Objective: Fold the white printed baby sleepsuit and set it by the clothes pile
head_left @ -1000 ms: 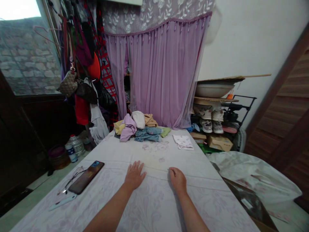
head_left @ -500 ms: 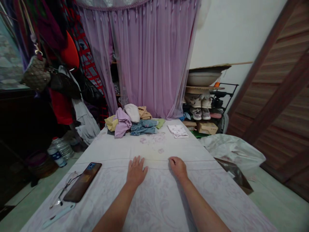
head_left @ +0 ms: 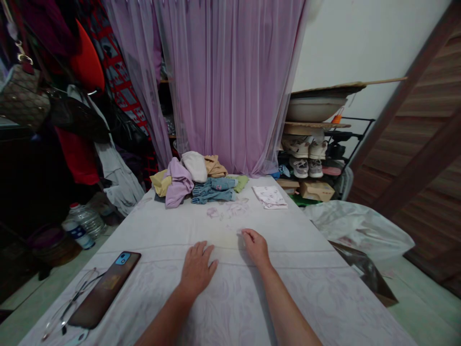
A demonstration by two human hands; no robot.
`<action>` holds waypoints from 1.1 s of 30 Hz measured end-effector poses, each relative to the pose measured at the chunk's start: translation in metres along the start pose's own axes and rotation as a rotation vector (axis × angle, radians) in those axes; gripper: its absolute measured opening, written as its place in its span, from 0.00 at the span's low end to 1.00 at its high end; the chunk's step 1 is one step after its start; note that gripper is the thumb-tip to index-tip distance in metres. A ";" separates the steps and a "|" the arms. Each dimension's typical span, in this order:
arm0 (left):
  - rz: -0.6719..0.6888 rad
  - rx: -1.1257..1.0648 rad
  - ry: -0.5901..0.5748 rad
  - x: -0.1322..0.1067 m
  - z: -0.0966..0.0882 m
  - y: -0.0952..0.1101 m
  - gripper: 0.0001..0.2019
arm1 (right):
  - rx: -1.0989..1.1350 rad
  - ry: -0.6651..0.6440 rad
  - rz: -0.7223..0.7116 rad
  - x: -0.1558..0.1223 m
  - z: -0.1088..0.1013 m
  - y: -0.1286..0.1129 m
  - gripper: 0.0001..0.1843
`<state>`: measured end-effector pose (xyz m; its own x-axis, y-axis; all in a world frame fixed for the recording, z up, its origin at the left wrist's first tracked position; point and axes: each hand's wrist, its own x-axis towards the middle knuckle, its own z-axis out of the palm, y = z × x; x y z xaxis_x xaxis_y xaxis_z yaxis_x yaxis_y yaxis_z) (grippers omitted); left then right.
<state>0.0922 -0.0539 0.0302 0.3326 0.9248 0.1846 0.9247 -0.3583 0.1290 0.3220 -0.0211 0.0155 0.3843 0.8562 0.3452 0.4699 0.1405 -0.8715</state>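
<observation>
My left hand (head_left: 197,269) lies palm down on the white bed sheet (head_left: 230,307), its fingers stretched out and the thumb apart. To its right, my right hand (head_left: 256,246) is closed in a pinch just above the sheet. What its fingertips hold is too small to make out; pale cloth lies right beside them. Between the hands the sheet has a faint yellowish patch (head_left: 224,239). Beyond them, a folded white printed cloth (head_left: 270,197) lies at the far right. A pile of clothes at the far left includes folded jeans (head_left: 213,190) and a lilac garment (head_left: 178,181).
A phone (head_left: 108,288) and eyeglasses (head_left: 72,302) lie near the bed's left edge. A purple curtain (head_left: 230,91) hangs behind the bed. At the right stand a shoe rack (head_left: 356,139) and a white plastic bag (head_left: 363,230). Bags hang at the left.
My right hand has moved a little left and forward, still pinched. My left hand has shifted slightly left and nearer me. The camera view has shifted too.
</observation>
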 end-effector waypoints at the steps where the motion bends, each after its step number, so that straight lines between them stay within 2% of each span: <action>1: 0.010 -0.020 -0.001 0.005 -0.004 -0.002 0.19 | 0.014 -0.040 0.000 0.001 0.005 -0.003 0.21; 3: 0.027 -0.058 -0.005 0.015 -0.012 -0.006 0.14 | 0.034 -0.094 0.003 0.001 0.010 -0.004 0.20; 6: 0.031 -0.080 0.004 0.026 -0.017 -0.011 0.11 | 0.076 -0.092 0.015 -0.001 0.009 0.001 0.21; 12: 0.011 -0.085 -0.031 0.051 -0.019 -0.022 0.12 | 0.201 -0.070 0.058 -0.003 0.007 0.013 0.23; 19: -0.114 -0.020 -0.078 0.104 -0.036 -0.061 0.15 | 0.091 -0.138 0.015 -0.005 0.007 0.009 0.21; 24: -0.176 0.080 -0.002 0.149 -0.050 -0.085 0.19 | 0.059 -0.139 0.000 -0.006 0.005 0.007 0.21; 28: -0.143 0.221 0.116 0.190 -0.063 -0.083 0.21 | 0.040 -0.136 -0.007 -0.006 0.005 0.007 0.21; 33: -0.083 0.314 0.071 0.231 -0.070 -0.075 0.23 | 0.060 -0.127 0.008 -0.008 0.004 0.005 0.20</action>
<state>0.0864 0.1780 0.1310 0.2505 0.9341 0.2546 0.9637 -0.2154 -0.1579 0.3181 -0.0250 0.0065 0.2820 0.9130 0.2947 0.4178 0.1596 -0.8944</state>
